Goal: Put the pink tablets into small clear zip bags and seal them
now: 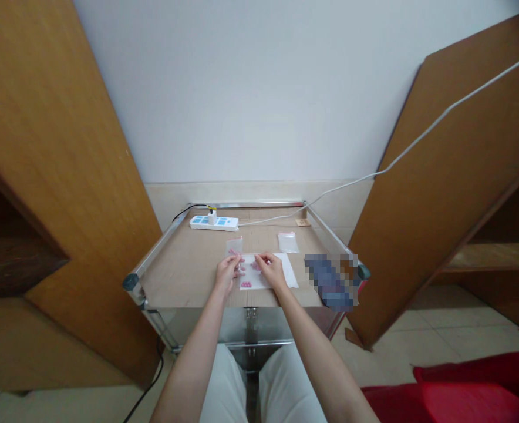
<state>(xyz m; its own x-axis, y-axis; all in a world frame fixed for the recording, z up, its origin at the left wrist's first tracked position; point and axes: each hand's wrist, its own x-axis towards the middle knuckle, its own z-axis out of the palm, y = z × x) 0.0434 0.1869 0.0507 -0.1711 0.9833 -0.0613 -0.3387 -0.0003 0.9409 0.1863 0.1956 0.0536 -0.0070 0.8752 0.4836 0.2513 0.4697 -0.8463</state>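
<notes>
Over a white sheet of paper (289, 271), my left hand (228, 274) is closed in a pinch, thumb against fingers. Close beside it on the right, my right hand (272, 270) pinches too. Whatever lies between the fingertips is too small to make out. Small pink pieces (246, 285) sit in a little group on the paper's near left part, and more pink shows between the two hands. A clear small bag (233, 244) with pink at its lower end lies just beyond my left hand. Another small plastic bag (288, 242), whitish, lies beyond my right hand.
The cart top (175, 270) has raised metal rails at its sides and back. A white power strip (214, 222) with a plug and cable lies at the back left. A blurred dark-blue object (330, 282) lies at the right. Wooden furniture (444, 147) flanks the cart.
</notes>
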